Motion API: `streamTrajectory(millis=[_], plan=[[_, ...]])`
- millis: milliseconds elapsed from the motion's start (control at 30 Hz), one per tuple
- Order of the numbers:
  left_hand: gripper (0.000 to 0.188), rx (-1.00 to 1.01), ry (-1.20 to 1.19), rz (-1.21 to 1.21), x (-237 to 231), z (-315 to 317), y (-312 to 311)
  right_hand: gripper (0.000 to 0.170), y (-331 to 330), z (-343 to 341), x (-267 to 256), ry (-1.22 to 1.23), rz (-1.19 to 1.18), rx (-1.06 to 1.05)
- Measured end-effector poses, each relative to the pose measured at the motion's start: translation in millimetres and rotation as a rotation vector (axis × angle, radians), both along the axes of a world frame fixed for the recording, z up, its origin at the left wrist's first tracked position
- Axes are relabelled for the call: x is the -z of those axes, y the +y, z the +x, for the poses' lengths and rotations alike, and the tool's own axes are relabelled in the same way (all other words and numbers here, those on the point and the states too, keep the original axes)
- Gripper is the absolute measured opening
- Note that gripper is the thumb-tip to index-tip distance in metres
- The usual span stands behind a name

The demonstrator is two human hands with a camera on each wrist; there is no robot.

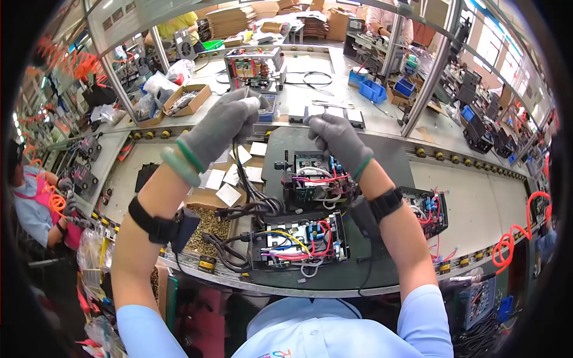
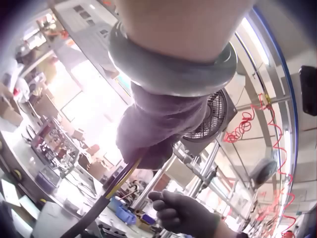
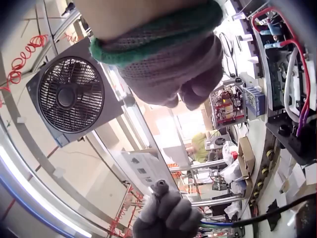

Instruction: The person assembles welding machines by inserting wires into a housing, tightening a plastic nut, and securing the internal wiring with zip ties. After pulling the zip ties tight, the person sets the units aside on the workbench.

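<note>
My left hand [image 1: 224, 128], in a grey glove, grips a black cable [image 1: 240, 173] that hangs down to a bundle beside the units. Yellow and dark wires [image 2: 124, 178] come out of the cable's sheath at the hand in the left wrist view. A small round-ended piece [image 3: 159, 187] stands up at its fingertips in the right wrist view. Apart from it, my gloved right hand [image 1: 339, 138] is raised above an electronic unit [image 1: 313, 173], fingers curled, with nothing visible in them. A second open unit [image 1: 298, 241] with coloured wires lies nearer my body.
A third unit [image 1: 425, 212] is at the right. Left of the dark mat [image 1: 376, 268] lie white cards [image 1: 228, 195] and a box of small brass-coloured parts [image 1: 209, 230]. Behind stand a framed assembly [image 1: 253, 68] and blue bins [image 1: 372, 91]. Another person [image 1: 36, 191] works at far left.
</note>
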State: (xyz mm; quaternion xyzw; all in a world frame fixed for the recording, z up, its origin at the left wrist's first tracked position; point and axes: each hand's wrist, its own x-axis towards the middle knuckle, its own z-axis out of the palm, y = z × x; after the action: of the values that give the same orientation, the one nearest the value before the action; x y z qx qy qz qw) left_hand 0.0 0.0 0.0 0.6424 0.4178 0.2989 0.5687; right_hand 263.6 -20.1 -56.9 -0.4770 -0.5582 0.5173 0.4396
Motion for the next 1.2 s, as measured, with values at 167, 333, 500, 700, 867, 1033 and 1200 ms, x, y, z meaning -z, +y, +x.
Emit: streamTrajectory(millis=[167,333,500,700,867,1033,1200], plan=[[0.019,-0.246,0.833,0.611,42.4,11.5,10.3,0.027,-2.6,-12.9,31.8,-0.497,0.400,0.009],[0.021,0.011,0.735,0.651,139.0,-0.3,18.2,0.023,-8.0,-11.9,53.5,-0.679,0.365,0.009],[0.018,0.024,0.566,0.579,159.7,2.1,7.0,0.018,4.2,-27.8,65.9,-0.863,0.581,0.022],[0.020,0.050,0.498,0.549,165.9,-2.2,17.1,0.022,19.1,-39.3,75.8,-0.930,0.736,-0.014],[0.022,0.040,0.545,0.489,140.9,2.2,13.0,0.028,25.3,-62.7,63.4,-0.901,0.981,-0.083],[0.027,-0.050,0.280,0.141,115.0,-5.9,4.4,0.023,33.8,-74.2,57.8,-0.938,1.091,-0.156],[0.025,-0.072,0.297,0.147,115.6,-14.3,-7.6,0.010,36.0,-74.8,65.5,-1.167,1.230,-0.226]])
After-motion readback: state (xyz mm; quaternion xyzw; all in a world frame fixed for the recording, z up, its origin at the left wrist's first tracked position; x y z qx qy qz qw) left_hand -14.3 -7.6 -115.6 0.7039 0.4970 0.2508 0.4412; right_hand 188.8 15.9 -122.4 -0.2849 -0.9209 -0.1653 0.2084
